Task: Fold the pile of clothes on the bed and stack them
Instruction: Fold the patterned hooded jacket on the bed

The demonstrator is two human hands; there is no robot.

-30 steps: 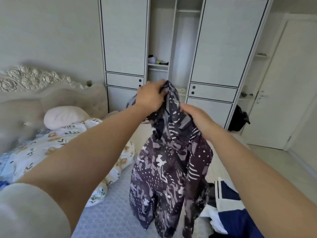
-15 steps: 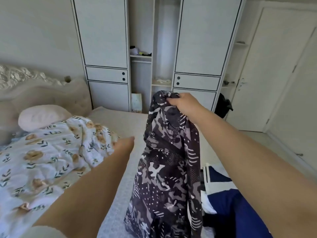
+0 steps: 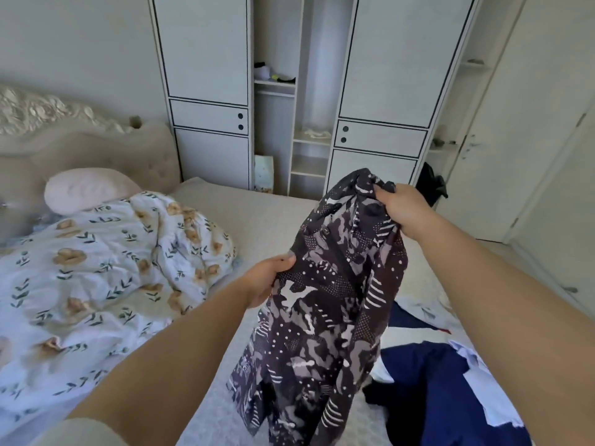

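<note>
Our right hand (image 3: 401,209) has the patterned dark garment (image 3: 325,310) bunched up by its top, held over the bed (image 3: 257,220). Our left hand (image 3: 269,278) pinches its left edge lower down. More clothes (image 3: 428,381) lie near right, floral duvet (image 3: 106,268) left.
</note>
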